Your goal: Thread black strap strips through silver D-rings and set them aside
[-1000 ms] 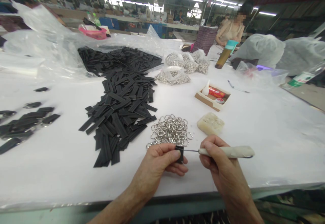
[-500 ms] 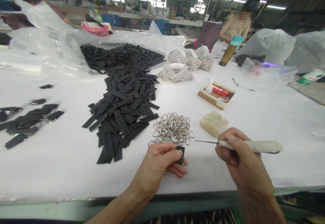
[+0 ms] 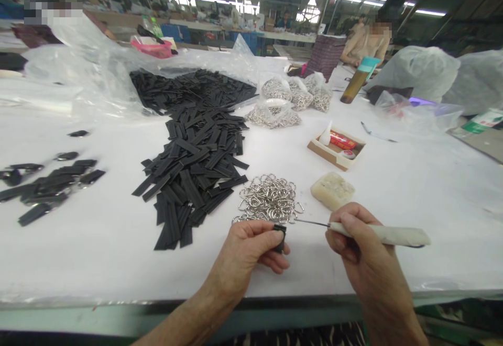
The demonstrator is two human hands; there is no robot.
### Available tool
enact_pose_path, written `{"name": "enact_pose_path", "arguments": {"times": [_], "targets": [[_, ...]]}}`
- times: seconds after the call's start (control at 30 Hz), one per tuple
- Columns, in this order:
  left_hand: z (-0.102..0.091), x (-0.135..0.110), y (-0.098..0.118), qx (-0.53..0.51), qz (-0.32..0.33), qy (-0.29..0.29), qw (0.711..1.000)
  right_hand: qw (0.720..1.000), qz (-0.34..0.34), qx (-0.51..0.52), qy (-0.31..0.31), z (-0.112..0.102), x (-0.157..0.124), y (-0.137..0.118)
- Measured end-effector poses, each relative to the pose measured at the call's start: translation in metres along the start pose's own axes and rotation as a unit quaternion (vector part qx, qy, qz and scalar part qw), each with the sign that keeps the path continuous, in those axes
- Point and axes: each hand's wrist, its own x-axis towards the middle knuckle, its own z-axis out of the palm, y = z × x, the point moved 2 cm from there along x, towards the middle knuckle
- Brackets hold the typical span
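Between the thumb and fingers of my left hand [image 3: 251, 252] is a small folded black strip [image 3: 279, 237], held upright near the table's front edge. My right hand [image 3: 363, 246] is closed round the pale handle of an awl [image 3: 393, 234]. Its thin metal shaft points left, and the tip is close to the strip without visibly touching it. Just beyond my left hand lies a heap of silver D-rings [image 3: 269, 197]. A yellowish block of wax [image 3: 333, 190] rests behind my right hand. To the left spreads a large pile of flat black strips [image 3: 192, 173].
Several black pieces with metal rings [image 3: 55, 183] lie at far left. Behind the rings stand bags of rings [image 3: 275, 113] and a small box [image 3: 336, 149] with a red tube. A bottle [image 3: 358, 80] and a pen [image 3: 377, 132] are farther right. Across the table is a person [image 3: 365, 45].
My right hand has moved left with the awl, bringing its tip nearer the folded strip. My left hand keeps its hold on the strip. The view has shifted slightly.
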Motion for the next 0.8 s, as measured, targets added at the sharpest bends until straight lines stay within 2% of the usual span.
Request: {"name": "enact_pose_path", "arguments": {"times": [0.5,0.8], "targets": [[-0.002,0.000,-0.001,-0.015,0.012,-0.011,1.000,1.000,-0.004,-0.003,0.023,0.002,-0.006,0.003],[-0.012,-0.007,0.002,-0.053,-0.004,-0.010,0.999,0.996,0.018,-0.068,0.052,0.001,-0.013,0.008]]}}
